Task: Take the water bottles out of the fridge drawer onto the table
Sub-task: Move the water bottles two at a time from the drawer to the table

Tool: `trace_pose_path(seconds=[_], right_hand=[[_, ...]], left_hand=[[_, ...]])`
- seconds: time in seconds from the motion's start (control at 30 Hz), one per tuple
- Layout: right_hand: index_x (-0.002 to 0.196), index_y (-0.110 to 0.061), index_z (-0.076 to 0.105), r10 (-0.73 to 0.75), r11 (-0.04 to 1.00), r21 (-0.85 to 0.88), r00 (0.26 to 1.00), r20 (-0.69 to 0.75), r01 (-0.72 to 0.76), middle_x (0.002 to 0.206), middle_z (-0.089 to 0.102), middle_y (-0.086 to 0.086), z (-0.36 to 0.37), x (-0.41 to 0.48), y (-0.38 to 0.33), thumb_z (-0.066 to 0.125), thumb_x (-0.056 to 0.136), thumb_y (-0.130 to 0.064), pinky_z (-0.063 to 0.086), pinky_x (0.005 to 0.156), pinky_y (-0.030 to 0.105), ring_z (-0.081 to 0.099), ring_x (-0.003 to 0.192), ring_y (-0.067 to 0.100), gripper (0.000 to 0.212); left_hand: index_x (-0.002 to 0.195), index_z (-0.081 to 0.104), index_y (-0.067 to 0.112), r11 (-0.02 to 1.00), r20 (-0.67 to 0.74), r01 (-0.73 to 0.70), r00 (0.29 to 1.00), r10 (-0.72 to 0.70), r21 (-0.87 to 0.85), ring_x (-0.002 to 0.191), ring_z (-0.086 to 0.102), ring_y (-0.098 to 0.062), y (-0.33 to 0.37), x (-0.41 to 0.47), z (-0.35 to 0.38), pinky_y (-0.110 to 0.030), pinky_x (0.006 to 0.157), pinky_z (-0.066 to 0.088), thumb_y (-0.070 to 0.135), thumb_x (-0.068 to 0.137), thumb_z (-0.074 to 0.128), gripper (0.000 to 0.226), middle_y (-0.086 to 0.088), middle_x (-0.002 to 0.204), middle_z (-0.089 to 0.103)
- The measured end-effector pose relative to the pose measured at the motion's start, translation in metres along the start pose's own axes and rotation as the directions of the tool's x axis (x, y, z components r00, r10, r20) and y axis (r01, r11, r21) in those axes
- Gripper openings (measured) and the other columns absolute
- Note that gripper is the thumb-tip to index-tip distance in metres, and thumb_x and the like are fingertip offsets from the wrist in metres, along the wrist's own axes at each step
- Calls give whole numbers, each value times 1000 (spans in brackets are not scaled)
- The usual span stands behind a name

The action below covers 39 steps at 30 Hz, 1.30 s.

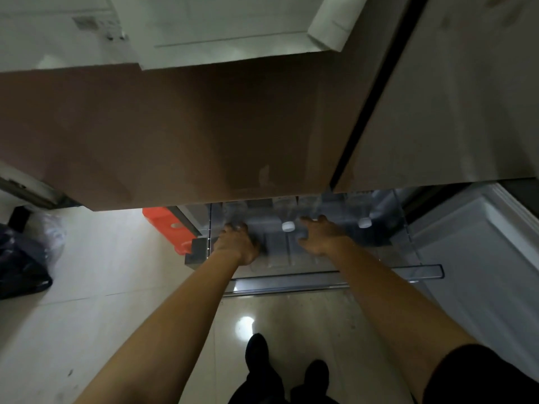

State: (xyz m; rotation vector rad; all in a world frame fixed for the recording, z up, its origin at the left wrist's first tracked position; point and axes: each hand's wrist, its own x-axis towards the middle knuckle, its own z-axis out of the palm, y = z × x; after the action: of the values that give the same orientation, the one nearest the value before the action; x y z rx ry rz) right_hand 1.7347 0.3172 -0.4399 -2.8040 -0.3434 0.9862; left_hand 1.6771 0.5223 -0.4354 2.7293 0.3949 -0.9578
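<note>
The clear fridge drawer [423, 271] is pulled out below the brown fridge door [175, 126]. Clear water bottles stand inside it; one white cap [288, 226] shows between my hands and another bottle cap [364, 222] shows further right. My left hand [237, 242] is down in the drawer's left part, its fingers curled over the top of a bottle whose pale cap just peeks out. My right hand [319, 236] reaches in just right of the middle bottle, with its fingers spread and holding nothing. The dark drawer hides the bottles' bodies.
The brown door overhangs the drawer's back half. An open white door panel [481, 258] stands to the right. A red plastic thing [163, 224] sits left of the drawer and a dark bag [23, 263] lies on the tiled floor at far left. My feet [256, 354] stand before the drawer.
</note>
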Motion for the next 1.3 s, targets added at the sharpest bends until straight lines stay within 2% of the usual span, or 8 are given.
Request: trace_pose_path(seconds=[0.23,0.43,0.57,0.67,0.77,0.87,0.93,1.3], right_hand=[[136,-24,54,1,999,-45,993,121,5,132,59,8,-3,-8,0,58,94,-34,52,93,37,60,111,27,43],[143,-16,51,37,990,128,981,191,-63,142,53,11,2,-6,-5,67,90,-30,40,110,43,50,131,32,57],[137,-19,56,6,994,107,984,180,-26,136,58,10,-2,-16,-3,64,92,-27,46,101,38,56,120,29,46],[124,-28,62,-38,999,32,995,95,35,124,60,4,-11,-33,3,63,91,-26,45,81,29,58,101,22,33],[113,-31,62,-96,993,-78,989,-113,87,119,61,2,-19,-57,3,65,90,-29,45,77,29,60,105,25,23],[112,-26,57,-153,979,-184,900,-409,83,110,64,7,-32,-77,-2,60,93,-22,42,70,31,61,101,28,19],[106,-29,57,-152,984,-165,826,-543,73,101,64,5,-45,-92,-4,59,95,-24,39,63,30,62,93,26,13],[90,-39,46,-219,975,-113,886,-409,189,91,60,-6,-67,-146,-8,70,85,-32,35,65,32,62,91,24,25]], left_hand=[[150,30,14,992,28,-35,999,32,121,136,33,-44,-1,5,7,-49,112,37,46,94,53,68,-29,150,28],[132,57,14,992,120,-120,986,116,33,120,56,-32,0,4,10,-39,102,47,35,99,49,39,-16,130,60],[129,60,16,993,121,-121,985,121,-6,115,58,-28,-1,-6,1,-36,99,48,33,99,50,36,-13,126,62],[128,58,19,995,28,-97,995,97,22,114,58,-32,-2,-20,-3,-40,96,50,34,94,55,38,-16,125,60],[132,48,19,996,-195,-73,977,82,54,118,52,-37,-1,-40,-2,-42,95,48,25,92,61,43,-21,129,53],[133,47,16,998,-503,-32,862,56,57,113,51,-36,-3,-62,-13,-40,89,44,13,95,55,39,-19,120,58],[133,48,14,998,-578,-49,814,61,37,109,53,-36,-6,-75,-21,-42,85,46,7,93,54,41,-19,113,61],[109,49,32,977,-483,-150,851,206,153,100,59,-28,9,-127,-40,-37,79,43,35,88,64,26,-4,106,64]])
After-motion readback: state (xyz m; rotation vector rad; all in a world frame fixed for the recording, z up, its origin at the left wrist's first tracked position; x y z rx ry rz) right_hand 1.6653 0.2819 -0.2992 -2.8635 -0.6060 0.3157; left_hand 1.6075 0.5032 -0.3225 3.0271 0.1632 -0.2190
